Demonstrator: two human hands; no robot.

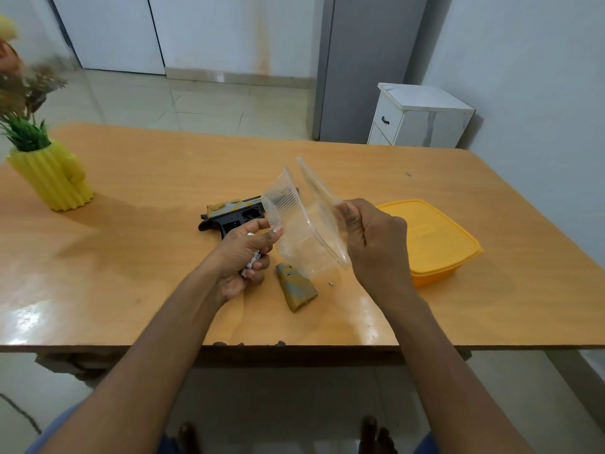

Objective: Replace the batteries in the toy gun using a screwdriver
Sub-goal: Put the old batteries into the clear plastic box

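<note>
Both forearms reach forward: left grip (244, 257) clamps batteries (251, 262), right grip (373, 237) pinches clear container (304, 224).

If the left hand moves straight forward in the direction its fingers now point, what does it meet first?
The left hand, closed around batteries, already touches the clear container with its thumb. Its fingers point up and right, so probably that container comes first; the toy gun lies behind, though depth is unclear.

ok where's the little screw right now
In the head view, the screw lies loose on the table, right of the removed cover and below the right hand.
</note>
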